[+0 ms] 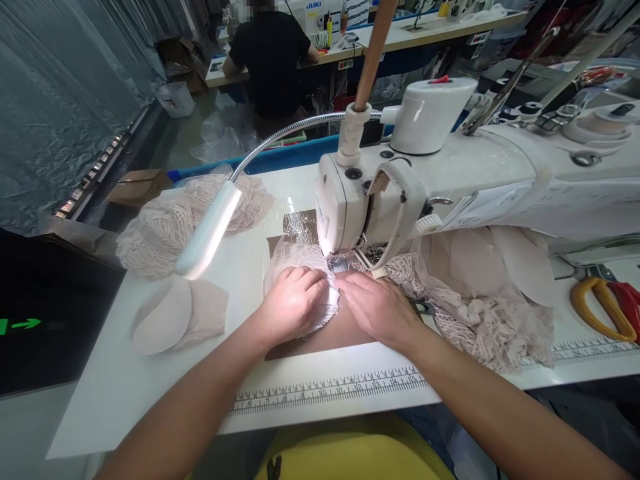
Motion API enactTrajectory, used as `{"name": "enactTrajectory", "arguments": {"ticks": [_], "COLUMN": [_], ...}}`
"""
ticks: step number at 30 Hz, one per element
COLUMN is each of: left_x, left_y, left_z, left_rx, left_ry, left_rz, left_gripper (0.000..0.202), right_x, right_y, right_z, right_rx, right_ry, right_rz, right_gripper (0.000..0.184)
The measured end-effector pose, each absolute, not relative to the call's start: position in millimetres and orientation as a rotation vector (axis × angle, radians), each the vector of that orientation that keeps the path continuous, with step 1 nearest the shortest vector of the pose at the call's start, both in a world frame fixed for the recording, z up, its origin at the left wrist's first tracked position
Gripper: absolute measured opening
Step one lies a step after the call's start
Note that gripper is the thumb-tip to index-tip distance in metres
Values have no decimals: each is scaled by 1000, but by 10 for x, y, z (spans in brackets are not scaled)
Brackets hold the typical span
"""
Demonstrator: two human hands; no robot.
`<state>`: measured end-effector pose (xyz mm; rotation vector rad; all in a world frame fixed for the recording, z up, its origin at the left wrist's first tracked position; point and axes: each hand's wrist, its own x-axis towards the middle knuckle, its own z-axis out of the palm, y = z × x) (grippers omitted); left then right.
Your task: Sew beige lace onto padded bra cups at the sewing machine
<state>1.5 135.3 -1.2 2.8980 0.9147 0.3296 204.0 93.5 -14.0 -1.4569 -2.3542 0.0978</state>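
Note:
My left hand (293, 300) lies palm down on a piece of pale pink lace (295, 257), fingers curled a little and pressing it to the table. My right hand (377, 303) rests flat beside it, fingertips pointing toward the needle area (341, 265) of the white sewing machine (450, 180). The lace runs under the presser foot. More lace (480, 320) trails off to the right under the machine arm.
A gooseneck lamp (210, 230) hangs over the table's left. A heap of lace (165, 223) and foam cups (165, 320) lie at the left, more cups (520, 263) at the right. Yellow and red scissors (607, 307) sit far right. A ruler strip (330, 390) edges the table. A person in black (273, 60) sits beyond.

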Motion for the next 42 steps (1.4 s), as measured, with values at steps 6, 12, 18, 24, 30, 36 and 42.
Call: {"name": "enactTrajectory", "arguments": {"ticks": [6,12,18,24,30,36,42], "left_x": [-10,-17,26,61,47,61,53], "left_y": [1362,1366,1335,1314,1316,1338,1392], "left_z": [21,48,35,-24,-45,-27,-66], "left_rx": [2867,2890,2916,2940,2952,2946,2989], "left_ry": [930,972,974,867,879,882,900], "left_rz": [331,302,237,215,227,221,219], "left_gripper": [28,29,32,38,40,41,42], "right_x": [2030,2031,2038,2036,1996,1982,1967], "right_y": [911,897,897,922,958,978,1001], "right_z": [-105,-92,-103,-126,-123,-109,-123], "right_rx": [-1385,-1308,-1294,-1386,-1500,-1559,-1607], "right_ry": [-2414,-2382,-2378,-2341,-2353,-2429,-2427], "right_rz": [194,281,288,212,118,59,73], "right_gripper": [29,26,23,25,26,27,29]}}
